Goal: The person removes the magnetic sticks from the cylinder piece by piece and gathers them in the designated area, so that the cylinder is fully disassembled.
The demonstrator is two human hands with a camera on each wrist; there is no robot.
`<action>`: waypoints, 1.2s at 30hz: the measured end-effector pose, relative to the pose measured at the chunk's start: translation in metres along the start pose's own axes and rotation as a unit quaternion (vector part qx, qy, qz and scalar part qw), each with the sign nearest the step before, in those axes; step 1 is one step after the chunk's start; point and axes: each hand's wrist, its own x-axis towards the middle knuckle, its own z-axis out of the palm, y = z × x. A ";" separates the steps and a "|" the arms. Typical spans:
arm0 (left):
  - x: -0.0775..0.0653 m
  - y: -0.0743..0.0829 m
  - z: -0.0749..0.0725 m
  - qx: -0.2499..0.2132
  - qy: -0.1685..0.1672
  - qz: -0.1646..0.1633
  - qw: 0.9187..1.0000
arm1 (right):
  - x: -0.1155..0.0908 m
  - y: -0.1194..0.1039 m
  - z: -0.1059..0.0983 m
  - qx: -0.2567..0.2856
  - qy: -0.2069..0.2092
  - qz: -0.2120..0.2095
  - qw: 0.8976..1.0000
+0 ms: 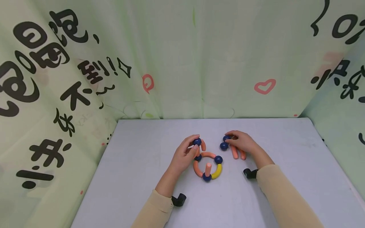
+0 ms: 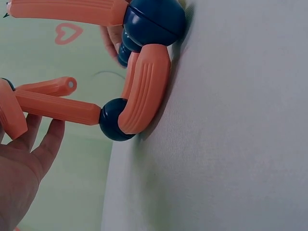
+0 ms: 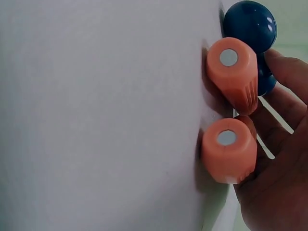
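On the table, a ring of orange curved magnetic rods (image 1: 197,169), one yellow curved rod (image 1: 218,171) and dark blue balls (image 1: 218,159) lies flat. One orange rod (image 1: 208,169) stands up from the ring's near ball; another rises at its left. My left hand (image 1: 181,156) pinches the blue ball (image 1: 197,142) topping that left rod, and further orange pieces (image 2: 48,86) project from that ball. Over to the right, my right hand (image 1: 243,141) pinches a blue ball (image 1: 226,138) between thumb and fingers. A second ball (image 1: 223,146) touches it. Two loose orange rods (image 3: 229,151) lie beneath that hand.
The pale table (image 1: 285,196) ends at a hanging printed curtain (image 1: 216,63) behind and at both sides. A black wrist device (image 1: 179,200) is on the left wrist, another black device (image 1: 250,173) on the right.
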 end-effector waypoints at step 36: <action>0.002 -0.002 0.002 -0.005 -0.002 0.001 1.000 | -0.070 -0.057 0.009 0.016 0.084 -0.135 0.987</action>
